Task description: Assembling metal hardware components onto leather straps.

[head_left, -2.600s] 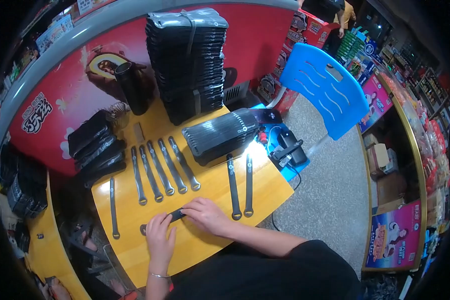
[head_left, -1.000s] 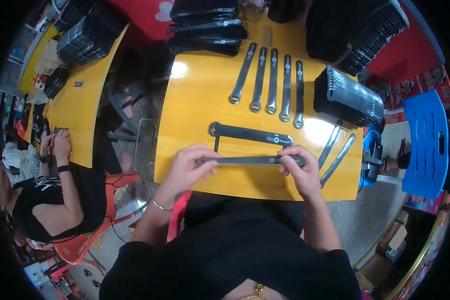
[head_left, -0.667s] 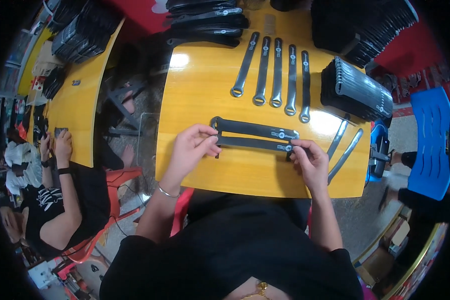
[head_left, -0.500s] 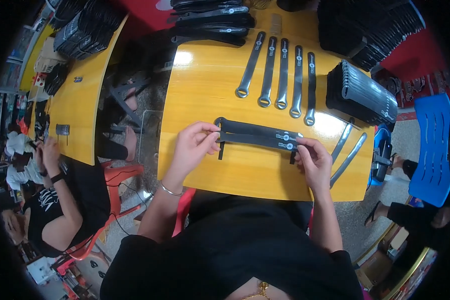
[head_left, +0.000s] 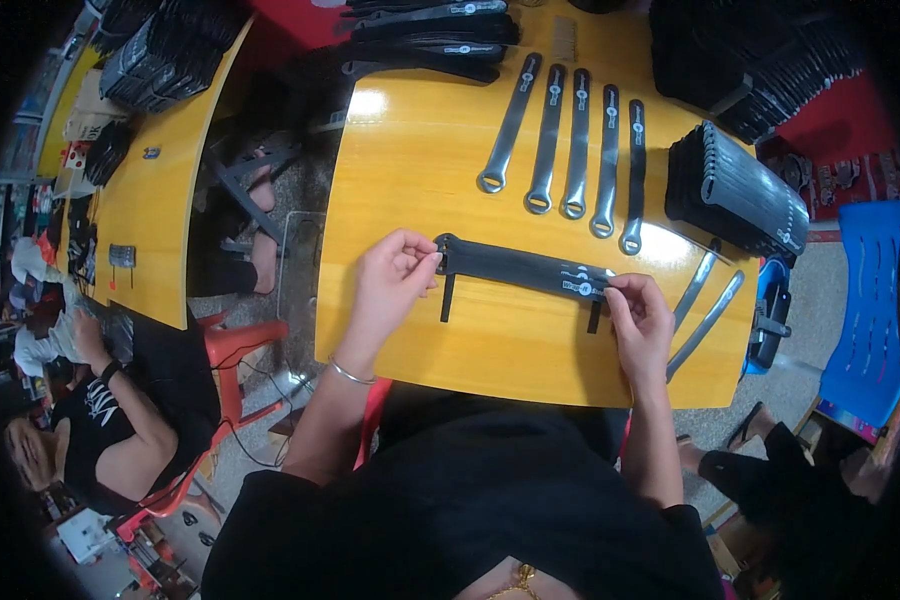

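Black strap lies flat mid yellow table, held at both ends: left hand pinches its 9 o'clock end w/ thumb + fingers, right hand pinches the 3 o'clock end; five wrenches at 12, two more wrenches at 3

Both forearms come up from the lower edge, bare below dark sleeves, elbows tucked near the torso. Left hand: wrist bent slightly inward, thin bangle on the wrist, thumb + forefinger pinched shut at the tips, other fingers curled loosely behind. Right hand: palm down, knuckles up, thumb & index tips pressed together in a pinch, remaining fingers folded under. Hands well apart, roughly level, both pointing away from the body.
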Demonstrator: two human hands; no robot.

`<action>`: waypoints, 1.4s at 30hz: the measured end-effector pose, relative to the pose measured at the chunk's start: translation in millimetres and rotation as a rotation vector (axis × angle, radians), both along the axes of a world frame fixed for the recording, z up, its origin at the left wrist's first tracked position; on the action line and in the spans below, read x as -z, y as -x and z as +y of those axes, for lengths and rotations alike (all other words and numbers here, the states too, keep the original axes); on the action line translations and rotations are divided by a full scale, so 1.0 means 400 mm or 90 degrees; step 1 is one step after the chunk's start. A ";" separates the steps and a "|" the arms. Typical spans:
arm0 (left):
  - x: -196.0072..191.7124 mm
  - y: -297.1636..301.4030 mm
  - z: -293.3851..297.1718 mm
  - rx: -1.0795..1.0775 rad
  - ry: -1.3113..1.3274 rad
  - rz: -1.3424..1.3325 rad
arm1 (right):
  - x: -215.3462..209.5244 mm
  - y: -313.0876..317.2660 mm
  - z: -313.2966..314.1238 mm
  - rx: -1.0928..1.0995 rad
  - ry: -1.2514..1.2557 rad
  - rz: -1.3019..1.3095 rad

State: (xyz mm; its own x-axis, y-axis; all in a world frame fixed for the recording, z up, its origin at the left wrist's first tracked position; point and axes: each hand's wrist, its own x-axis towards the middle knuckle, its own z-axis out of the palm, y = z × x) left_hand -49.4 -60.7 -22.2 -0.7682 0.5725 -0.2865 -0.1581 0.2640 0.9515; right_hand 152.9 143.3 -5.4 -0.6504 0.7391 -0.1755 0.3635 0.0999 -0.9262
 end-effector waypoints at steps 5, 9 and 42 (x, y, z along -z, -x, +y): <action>0.006 0.001 0.008 -0.012 0.015 0.011 | -0.004 0.003 0.003 0.003 -0.012 0.005; 0.009 -0.002 0.013 -0.015 0.028 0.018 | 0.004 0.003 0.005 0.003 -0.009 0.016; 0.013 -0.023 0.029 -0.065 0.036 0.092 | 0.016 0.017 0.012 0.012 -0.151 -0.035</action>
State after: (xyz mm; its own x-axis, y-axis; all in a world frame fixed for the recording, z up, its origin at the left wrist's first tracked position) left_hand -40.2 -49.2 -27.4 -0.8573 0.4754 -0.1976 -0.0490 0.3067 0.9505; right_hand 146.3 148.1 -11.7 -0.6307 0.7754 -0.0309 0.4168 0.3049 -0.8563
